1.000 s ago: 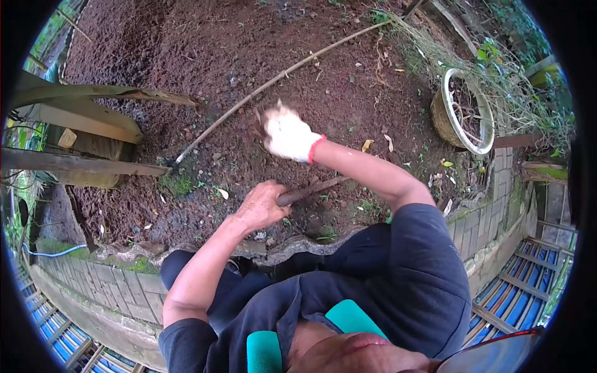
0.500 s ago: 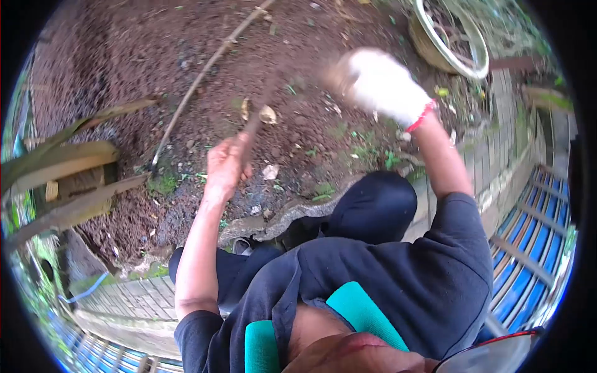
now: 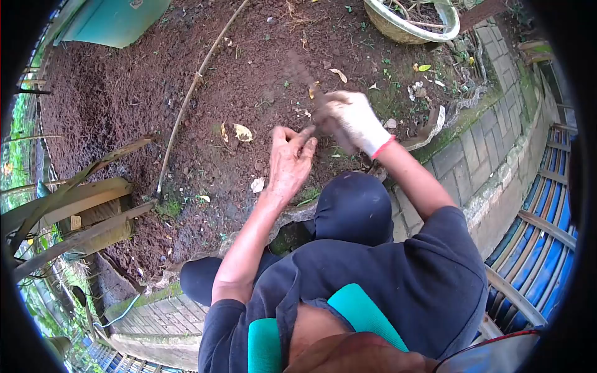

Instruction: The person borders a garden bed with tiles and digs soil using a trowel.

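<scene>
My bare left hand point(image 3: 291, 160) is just above the soil, its fingers curled and pinched together near the right hand. A small brown piece may be between the fingertips; I cannot make it out. My right hand point(image 3: 353, 123) wears a white glove with a red cuff, its fingers stained brown. It is closed around a long, narrow brown tool point(image 3: 310, 84), which points up and away and is smeared by motion. The kind of tool cannot be made out. Dry curled leaves point(image 3: 243, 132) lie to the left of the hands.
A round basin point(image 3: 410, 28) with dry twigs stands at the top right. A long thin stick point(image 3: 189, 93) lies across the soil. Wooden boards point(image 3: 74, 202) stand at left, a green container point(image 3: 112, 22) at top left. A stone edging and brick path point(image 3: 463, 149) run beside my knees.
My gloved right hand has come down and left, towards my left hand. My left hand has moved right, and the long brown tool now extends from the right hand. The view has shifted.
</scene>
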